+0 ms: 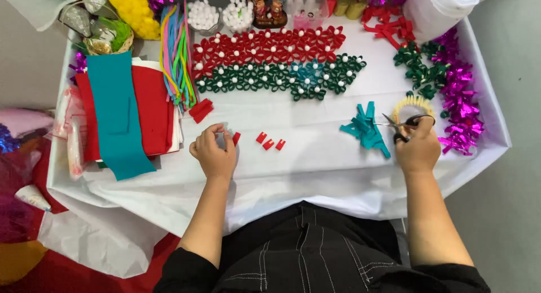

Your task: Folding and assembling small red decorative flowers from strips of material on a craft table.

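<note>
- Red felt is what the left hand (213, 152) works with: its fingers curl loosely around a small red piece (236, 138), pinched at the fingertips, near the front edge of the white-covered table (315, 169).
- Three more small red pieces (269, 142) lie just to the right of that hand, apart from it, on the cloth.
- Black-handled scissors (401, 125) are gripped in the right hand (417, 149), fingers through the loops, blades pointing left, toward the table's right edge.
- Teal felt scraps (366, 128) lie just beside the scissor tips.
- Red flowers (267, 47) and green flowers (282, 76) with white centres sit in rows toward the back edge.
- Stacked red and teal felt sheets (121, 109) rest at the left edge.
- Pink tinsel (462, 104) runs along the right edge.
</note>
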